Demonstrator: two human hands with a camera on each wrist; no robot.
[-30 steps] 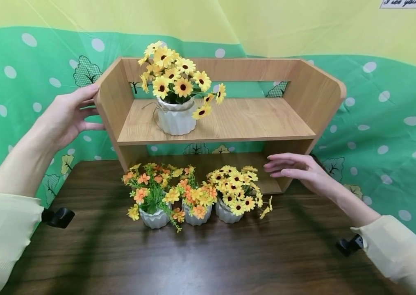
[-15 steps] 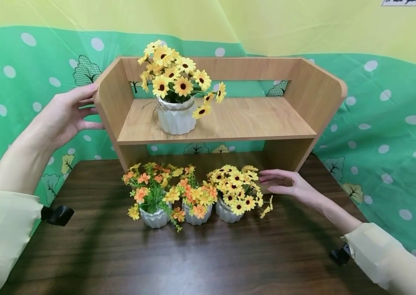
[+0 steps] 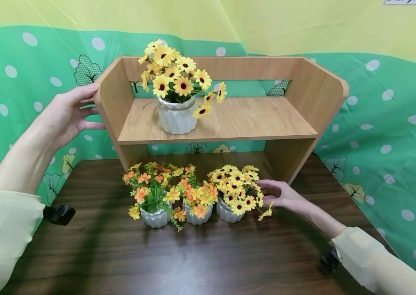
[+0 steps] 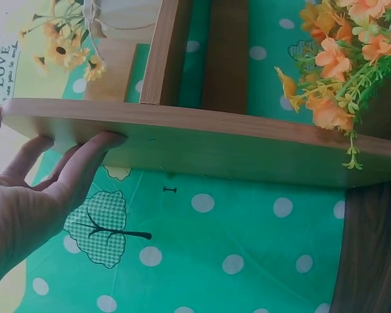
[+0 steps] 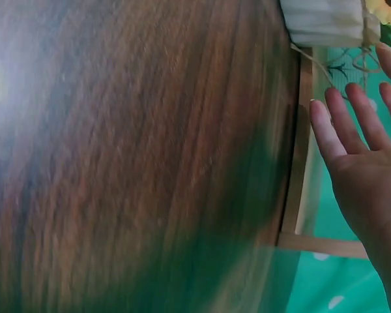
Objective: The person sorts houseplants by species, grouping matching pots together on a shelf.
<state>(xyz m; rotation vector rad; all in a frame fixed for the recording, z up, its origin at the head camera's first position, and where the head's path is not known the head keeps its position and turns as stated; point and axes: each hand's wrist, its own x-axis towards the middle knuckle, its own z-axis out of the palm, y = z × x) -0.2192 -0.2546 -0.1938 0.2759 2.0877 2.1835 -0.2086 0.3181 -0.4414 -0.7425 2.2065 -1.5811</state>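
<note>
A creased, cloth-like backdrop (image 3: 388,123), yellow above and white-dotted green below, closes the far side. The dark-brown wood-grain table (image 3: 208,262) fills the near side, smooth enough to reflect a pale glare. Between them stands a light-brown two-tier wooden shelf (image 3: 252,119), flat-boarded, its side panels rounded at the upper near corners. My left hand (image 3: 68,116) rests against the shelf's left panel, fingers extended along the outer face, not clenched; light, even pressure there should serve best. My right hand (image 3: 283,196), loose-fingered and grasping nothing, is at the right end of the row of pots on the table, just beside the white fluted daisy pot (image 3: 230,214); whether a fingertip touches a petal I cannot tell. To hold that pot well, I judge, the fingers belong low, beneath the overhanging yellow, dark-centred blooms, round the hard-looking ribbed wall, since the thin stems would probably bend. To its left are a white fluted pot of orange and yellow blossoms (image 3: 198,217) and, at the left end, a feathery green white-potted plant (image 3: 155,219). A similar white pot of yellow daisies (image 3: 177,121) stands left of centre on the upper board, belted with thin, fibrous twine (image 3: 172,109).
</note>
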